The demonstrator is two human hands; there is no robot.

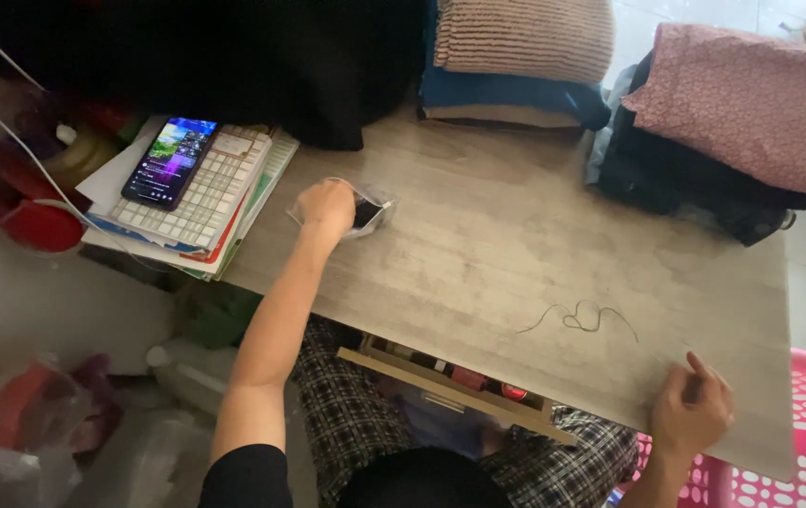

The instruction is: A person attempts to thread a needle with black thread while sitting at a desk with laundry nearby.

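Head view, read from left to right, with the smartphone (169,162) as the reference landmark. The smartphone, screen lit, lies on a white keyboard (205,193), which tops a stack of books and papers (233,240) at the left end of the grey wooden table (478,245).

Just right of the smartphone and slightly nearer the person, the left hand (326,207) is closed loosely, knuckles up, over a clear plastic pouch (373,209) with something dark inside. The pouch lies flat on the table, partly beneath the fingers and showing past them on the side away from the smartphone; hand and pouch are touching. Judged from this pose, a sound grip would pinch the pouch by its edge and lift it straight up, since thin film pressed flat tends to slide rather than rise.

Farther right of the smartphone, well apart from the pouch, a loose length of thread or thin wire (583,320) curls on the tabletop. Below it, an open drawer (459,381) projects from the table's near edge.

Farthest from the smartphone, at the table's near right corner, the right hand (690,409) rests with fingers curled; whether it pinches anything cannot be told. Folded cloth (742,103) is piled along the far side.
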